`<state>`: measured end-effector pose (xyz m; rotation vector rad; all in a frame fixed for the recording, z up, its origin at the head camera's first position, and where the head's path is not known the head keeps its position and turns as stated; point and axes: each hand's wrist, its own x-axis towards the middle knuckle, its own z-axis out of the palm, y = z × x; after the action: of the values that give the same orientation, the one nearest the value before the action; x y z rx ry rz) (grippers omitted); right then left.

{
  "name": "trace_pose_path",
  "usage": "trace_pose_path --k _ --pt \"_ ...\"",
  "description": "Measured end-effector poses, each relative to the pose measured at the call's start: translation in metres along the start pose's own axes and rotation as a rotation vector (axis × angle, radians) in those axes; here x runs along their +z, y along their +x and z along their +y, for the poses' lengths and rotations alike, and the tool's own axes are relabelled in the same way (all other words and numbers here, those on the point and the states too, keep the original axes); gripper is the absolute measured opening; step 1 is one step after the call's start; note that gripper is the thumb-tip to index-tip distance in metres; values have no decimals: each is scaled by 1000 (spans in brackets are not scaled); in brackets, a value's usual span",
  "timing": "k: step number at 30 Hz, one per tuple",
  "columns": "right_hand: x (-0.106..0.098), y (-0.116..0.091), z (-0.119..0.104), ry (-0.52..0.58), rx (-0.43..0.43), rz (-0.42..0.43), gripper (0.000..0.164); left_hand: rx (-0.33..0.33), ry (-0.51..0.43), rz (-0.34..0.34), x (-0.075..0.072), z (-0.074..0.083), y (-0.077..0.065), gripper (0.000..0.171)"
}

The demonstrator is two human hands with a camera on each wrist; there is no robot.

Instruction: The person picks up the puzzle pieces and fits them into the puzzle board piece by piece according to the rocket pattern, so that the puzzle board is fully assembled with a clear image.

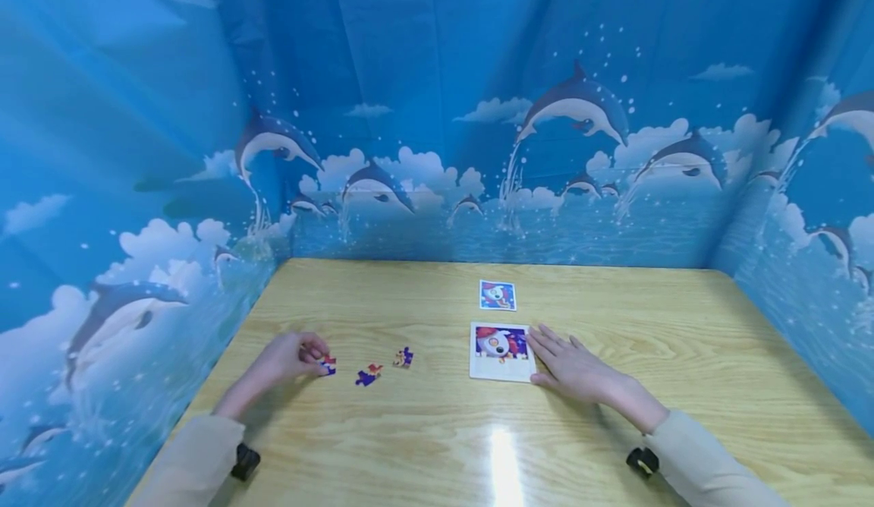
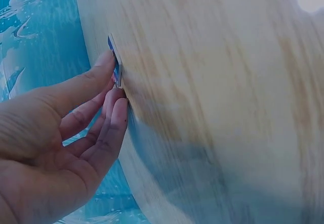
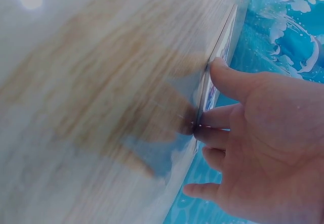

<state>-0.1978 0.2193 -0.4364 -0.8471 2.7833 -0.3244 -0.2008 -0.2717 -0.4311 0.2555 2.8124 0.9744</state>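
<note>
My left hand (image 1: 293,357) pinches a small red, white and purple jigsaw piece (image 1: 329,365) at the left of the table. In the left wrist view that piece shows edge-on between thumb and fingers. To its right lie two loose jigsaw pieces, one purple and orange (image 1: 369,375) and one purple and cream (image 1: 403,357). A white puzzle tray (image 1: 501,371) holds a partly filled picture along its upper part, with the lower strip bare. My right hand (image 1: 573,368) rests with fairly straight fingers on the tray's right edge, the thumb at its lower right corner.
A small picture card (image 1: 498,295) with a similar image lies just beyond the tray. The wooden table (image 1: 437,439) is bordered behind and at both sides by a blue dolphin-print curtain (image 1: 423,112). Light glares off the table's front.
</note>
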Motion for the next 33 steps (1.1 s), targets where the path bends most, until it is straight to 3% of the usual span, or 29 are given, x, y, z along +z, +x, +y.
trace_pose_path --k 7,12,17,33 --pt "-1 0 -1 10 -5 2 70 29 -16 -16 -1 -3 2 26" --pt "-1 -1 -1 5 -8 5 70 9 -63 -16 -3 -5 3 13" --pt "-1 -1 -1 12 -9 4 70 -12 -98 -11 -3 -2 6 15" --pt "0 0 0 8 9 -2 70 60 -155 -39 11 32 45 13"
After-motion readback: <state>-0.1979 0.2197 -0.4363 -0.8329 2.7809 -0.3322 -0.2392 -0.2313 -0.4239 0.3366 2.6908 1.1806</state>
